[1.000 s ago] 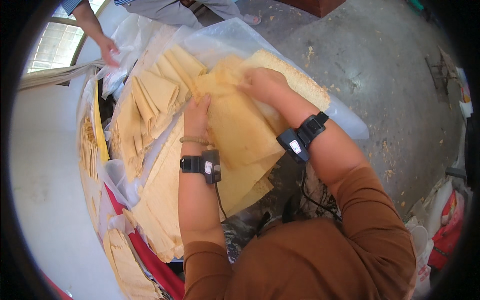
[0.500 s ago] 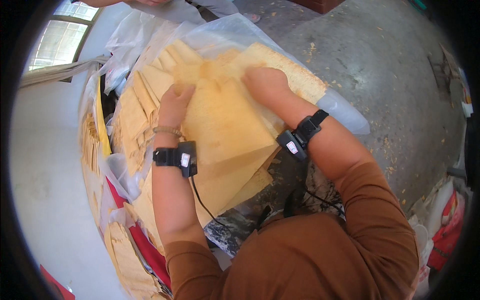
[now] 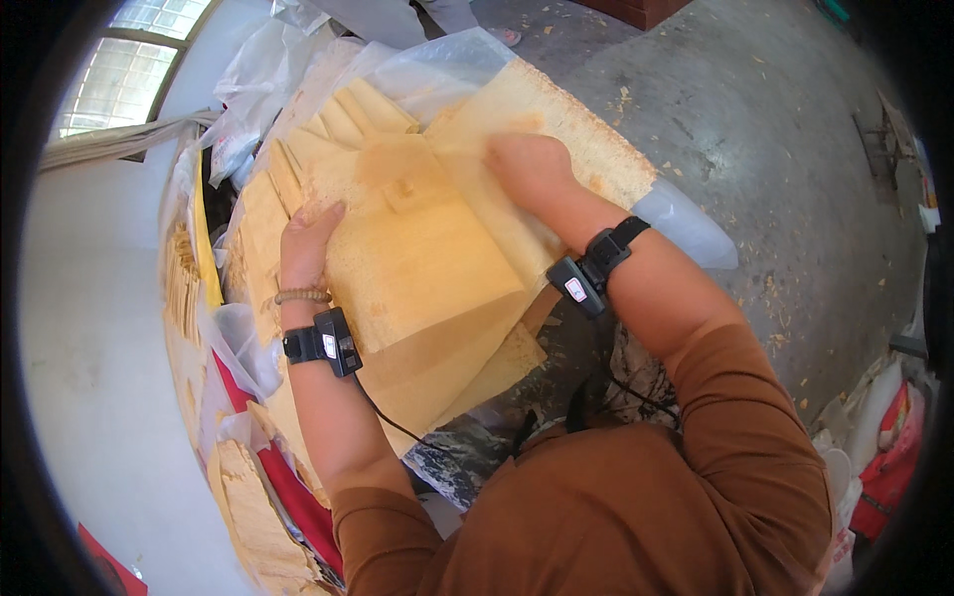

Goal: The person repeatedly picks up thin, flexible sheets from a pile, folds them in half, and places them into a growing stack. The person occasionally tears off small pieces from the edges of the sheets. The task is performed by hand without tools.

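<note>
Before me lies a large, thin, yellow-tan sheet, pancake-like, with a browned patch near its far end. It is partly folded, with layers showing along its near edge. At its left side, my left hand closes on the edge, thumb on top and most fingers hidden. My right hand is balled closed at the right side of the sheets, knuckles up. What its fingers pinch is mostly hidden, but sheet runs up to it. Beyond it stretches another sheet with a rough, flaky edge.
Folded sheets overlap at the far left, over clear plastic film. A stack of folded pieces stands by a red strip at lower left. Grey floor with scattered crumbs lies right. A person's legs show at the top.
My left hand has moved left and toward me, carrying the sheet's left part along. My right hand has hardly moved. The other person's arm has gone from the top edge.
</note>
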### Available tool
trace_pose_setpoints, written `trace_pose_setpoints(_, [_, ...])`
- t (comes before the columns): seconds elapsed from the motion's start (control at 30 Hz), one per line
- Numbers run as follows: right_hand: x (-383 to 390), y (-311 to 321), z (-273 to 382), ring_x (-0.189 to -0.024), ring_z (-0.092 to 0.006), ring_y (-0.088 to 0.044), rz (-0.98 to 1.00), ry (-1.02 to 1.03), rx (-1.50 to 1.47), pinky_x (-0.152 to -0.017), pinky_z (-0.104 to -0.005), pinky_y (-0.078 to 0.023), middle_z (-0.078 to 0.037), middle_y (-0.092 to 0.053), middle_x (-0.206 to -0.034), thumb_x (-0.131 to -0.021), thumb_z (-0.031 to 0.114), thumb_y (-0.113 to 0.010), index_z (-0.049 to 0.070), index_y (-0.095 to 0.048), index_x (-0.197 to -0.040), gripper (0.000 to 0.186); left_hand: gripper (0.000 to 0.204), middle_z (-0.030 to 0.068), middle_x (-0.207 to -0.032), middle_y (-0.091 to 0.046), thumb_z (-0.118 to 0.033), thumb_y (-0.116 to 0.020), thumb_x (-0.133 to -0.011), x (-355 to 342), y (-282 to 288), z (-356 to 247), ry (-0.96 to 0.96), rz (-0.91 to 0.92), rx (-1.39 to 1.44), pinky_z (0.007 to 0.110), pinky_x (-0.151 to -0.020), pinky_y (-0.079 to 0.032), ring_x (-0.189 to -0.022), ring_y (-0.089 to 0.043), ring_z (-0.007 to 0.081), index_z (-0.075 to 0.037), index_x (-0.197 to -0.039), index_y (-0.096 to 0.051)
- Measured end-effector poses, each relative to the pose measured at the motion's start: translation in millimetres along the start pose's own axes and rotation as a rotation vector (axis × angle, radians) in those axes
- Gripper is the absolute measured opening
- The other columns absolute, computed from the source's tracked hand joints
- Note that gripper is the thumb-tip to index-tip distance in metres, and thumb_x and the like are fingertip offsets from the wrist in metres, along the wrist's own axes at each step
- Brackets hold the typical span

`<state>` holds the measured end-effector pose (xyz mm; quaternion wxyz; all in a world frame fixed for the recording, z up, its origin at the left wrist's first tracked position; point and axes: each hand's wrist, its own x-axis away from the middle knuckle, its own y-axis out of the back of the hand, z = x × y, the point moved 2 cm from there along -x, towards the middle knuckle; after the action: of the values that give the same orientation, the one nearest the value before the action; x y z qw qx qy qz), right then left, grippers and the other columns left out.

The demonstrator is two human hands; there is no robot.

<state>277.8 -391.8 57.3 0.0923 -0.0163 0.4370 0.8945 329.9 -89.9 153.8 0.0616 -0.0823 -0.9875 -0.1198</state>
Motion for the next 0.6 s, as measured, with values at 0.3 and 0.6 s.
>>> trace_pose_setpoints(0.3, [28.9,-29.9,36.4,-0.128,-0.0305,-0.054,-0.089,0.457,-0.234,-0.108,-0.0435,-0.041,-0.013,-0.061,-0.133,-0.099,0.028,-0.058,0.005,-0.064,-0.124,0.034,0.031,0.0078,-0.114,-0.074,-0.011,-0.073,-0.095,-3.8,-13.0,0.5,-0.072,0.012,-0.105,0.030,-0.086,-0.056,-0.096,-0.070,0.0156,0.001,-0.124,-0.067])
trace_pose_setpoints(0.6, [37.6,-56.3,29.3,-0.148,-0.0355,-0.036,-0.078,0.432,0.102,-0.120,-0.0451,-0.029,-0.016,-0.047,-0.156,-0.103,0.044,-0.050,0.010,-0.060,-0.137,0.049,0.037,0.0121,-0.123,-0.071,-0.012,-0.069,-0.097,71.2,103.6,-60.2,-0.115,-0.056,0.114,0.032,-0.091,-0.058,-0.103,-0.072,0.0203,0.002,-0.130,-0.064])
